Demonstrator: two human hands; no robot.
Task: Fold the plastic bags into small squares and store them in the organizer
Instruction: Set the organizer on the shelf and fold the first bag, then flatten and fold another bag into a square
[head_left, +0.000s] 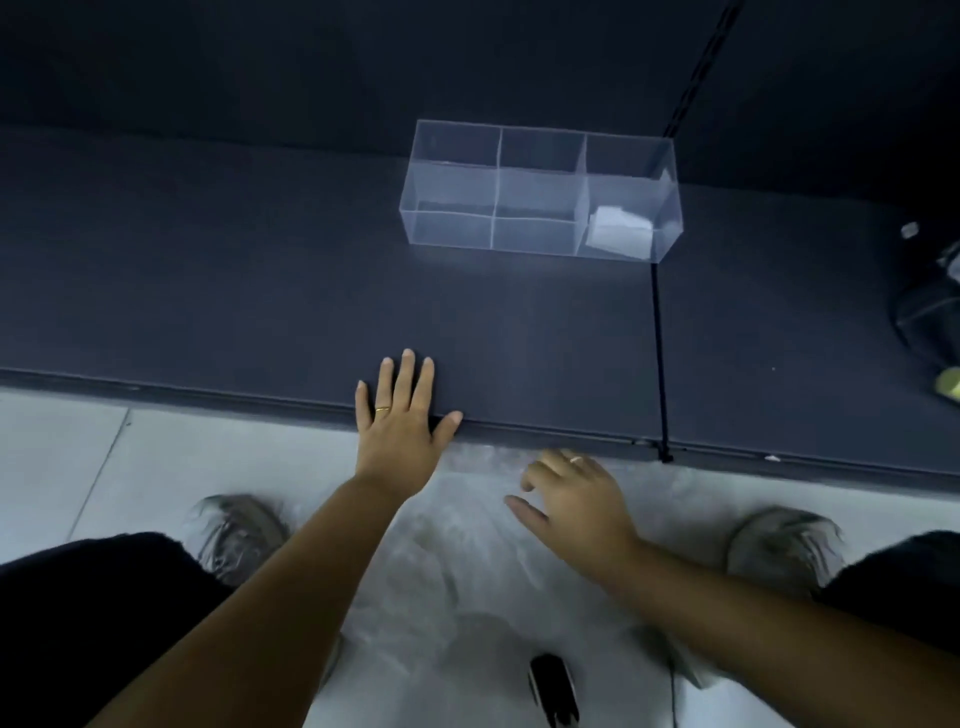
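Bag (467, 561) hangs limp below the bench (260, 286) edge, between the arms. Left hand (400, 421) lies flat on the bench, fingers straight. Right hand (576, 499), nearer the bag, curls loosely over its top, gripping nothing visibly. Organizer (452, 228) stands ahead, long side across.

- The organizer (540, 192) is showing clear, with whitish edges.
- The folded bag (618, 228) inside is looking white.
- The table (260, 286) is appearing plain dark blue-grey.
- A ring (383, 410) on the left hand (397, 431) is gleaming gold.
- The shoes (236, 530) are looking grey, and the floor (62, 457) is looking pale grey.
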